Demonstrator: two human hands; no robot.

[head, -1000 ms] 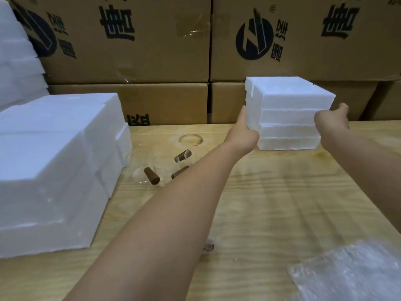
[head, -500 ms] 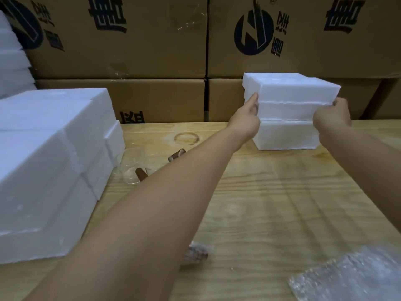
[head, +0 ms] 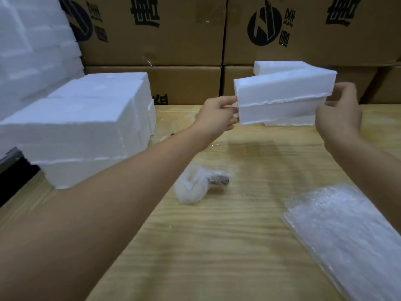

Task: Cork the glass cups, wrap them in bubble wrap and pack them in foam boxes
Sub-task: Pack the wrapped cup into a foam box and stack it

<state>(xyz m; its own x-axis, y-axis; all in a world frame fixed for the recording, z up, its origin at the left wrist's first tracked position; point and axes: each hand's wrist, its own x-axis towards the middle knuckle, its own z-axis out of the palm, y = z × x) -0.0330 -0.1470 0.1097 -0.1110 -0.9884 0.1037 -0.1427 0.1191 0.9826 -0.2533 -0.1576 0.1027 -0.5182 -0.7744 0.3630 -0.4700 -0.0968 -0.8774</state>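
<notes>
So progress-wise, I'd call it about halfway on this one cup. One wrapped cup (head: 195, 189) was lying on the table (head: 217, 257), bundled in bubble wrap with the dark cork (head: 220, 181) end poking out, so corking and wrapping looked done for that one. Boxing it wasn't done yet.

Beyond the wrapped cup and up off the table, a foam box (head: 282, 98) was held in the air, tilted, left end lower. The left hand (head: 219, 115) pinched its left end between thumb and fingers, and the right hand (head: 338, 114) had its fingers curled around the right end. The box was plain white, blocky, with a rough seam running along its length where lid meets base. It was closed, so my guess is it needed opening next.

Behind it sat another foam box (head: 280, 66). Left of the wrapped cup was a big stack of foam boxes (head: 86, 127); right of it, a pile of bubble wrap sheets (head: 347, 235). I couldn't make out any more cups.
</notes>
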